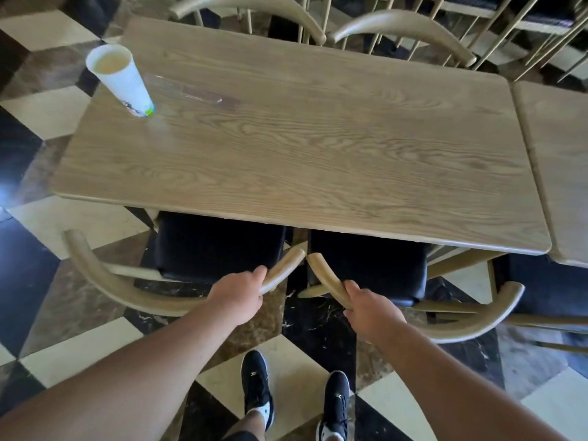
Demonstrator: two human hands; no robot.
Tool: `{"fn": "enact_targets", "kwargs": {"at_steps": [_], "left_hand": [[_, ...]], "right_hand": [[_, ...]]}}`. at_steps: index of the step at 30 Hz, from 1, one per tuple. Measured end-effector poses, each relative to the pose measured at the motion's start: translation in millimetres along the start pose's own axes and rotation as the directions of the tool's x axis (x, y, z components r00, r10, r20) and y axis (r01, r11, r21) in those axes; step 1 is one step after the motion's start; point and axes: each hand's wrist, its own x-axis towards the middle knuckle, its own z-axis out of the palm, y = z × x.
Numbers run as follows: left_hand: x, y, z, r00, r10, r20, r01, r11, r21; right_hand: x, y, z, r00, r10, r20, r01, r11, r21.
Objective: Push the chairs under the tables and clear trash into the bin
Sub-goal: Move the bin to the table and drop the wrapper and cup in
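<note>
Checkered marble floor (79,351) in cream, brown and black runs beneath a pale wooden desk (302,148) with rounded corners, and a second desk (560,160) butts against its right end. On the far left corner of the first desk stands a white paper cup (122,79), upright, with pale liquid inside. Two chairs sit at the near edge, their black seats partly tucked under the top. The left chair (219,246) has a curved wooden backrest sweeping out to the left; the right chair (369,265) has one curving out to the right. Their inner backrest tips nearly meet between the seats. The person's left hand (238,297) has its grip wrapped round the left chair's rail near that tip, fingers curled over it. The right hand (372,310) grips the right chair's rail the same way. Two more chair backs (397,27) show at the far side. Black shoes (257,383) stand on the floor at the near edge.
</note>
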Motion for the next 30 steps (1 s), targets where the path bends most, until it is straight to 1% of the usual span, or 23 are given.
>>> {"fn": "enact_targets", "kwargs": {"at_steps": [4, 6, 7, 9, 12, 14, 15, 18, 20, 23, 25, 28, 30], "left_hand": [[-7, 6, -12, 1.000, 0.002, 0.018, -0.003, 0.998, 0.058], [-11, 16, -26, 1.000, 0.016, 0.010, -0.017, 0.997, 0.080], [-15, 23, -36, 0.999, 0.036, -0.011, -0.035, 0.997, 0.063], [-25, 37, -58, 0.994, 0.066, -0.091, -0.068, 0.998, -0.012], [-52, 49, -96, 0.961, 0.049, -0.272, -0.072, 0.995, -0.076], [-76, 44, -117, 0.924, -0.002, -0.382, -0.037, 0.995, -0.094], [-88, 37, -125, 0.912, -0.035, -0.408, -0.005, 0.995, -0.096], [-132, 7, -138, 0.894, -0.194, -0.404, 0.141, 0.977, -0.158], [-169, -17, -143, 0.862, -0.304, -0.405, 0.231, 0.948, -0.220], [-231, -51, -152, 0.795, -0.450, -0.406, 0.329, 0.883, -0.335], [-268, -77, -160, 0.731, -0.528, -0.433, 0.375, 0.840, -0.391], [-315, -121, -164, 0.641, -0.582, -0.501, 0.380, 0.807, -0.452], [-341, -154, -158, 0.604, -0.600, -0.524, 0.392, 0.797, -0.460]], "right_hand": [[-8, -5, -5, 1.000, -0.008, 0.003, 0.008, 0.999, -0.038], [-14, -11, -21, 0.999, -0.045, -0.008, 0.045, 0.997, -0.069], [-18, -15, -32, 0.997, -0.072, -0.035, 0.069, 0.994, -0.080], [-29, -25, -59, 0.981, -0.146, -0.130, 0.134, 0.986, -0.096], [-42, -44, -102, 0.927, -0.280, -0.251, 0.248, 0.957, -0.153], [-49, -65, -129, 0.884, -0.376, -0.279, 0.335, 0.924, -0.183], [-52, -77, -142, 0.864, -0.420, -0.279, 0.378, 0.905, -0.194], [-67, -121, -169, 0.819, -0.525, -0.234, 0.473, 0.847, -0.244], [-81, -150, -178, 0.788, -0.581, -0.205, 0.513, 0.803, -0.304], [-104, -198, -189, 0.723, -0.667, -0.179, 0.582, 0.728, -0.362], [-116, -234, -194, 0.667, -0.723, -0.179, 0.617, 0.671, -0.412], [-127, -297, -199, 0.579, -0.788, -0.208, 0.648, 0.600, -0.468], [-136, -342, -197, 0.557, -0.806, -0.202, 0.661, 0.577, -0.479]]}}
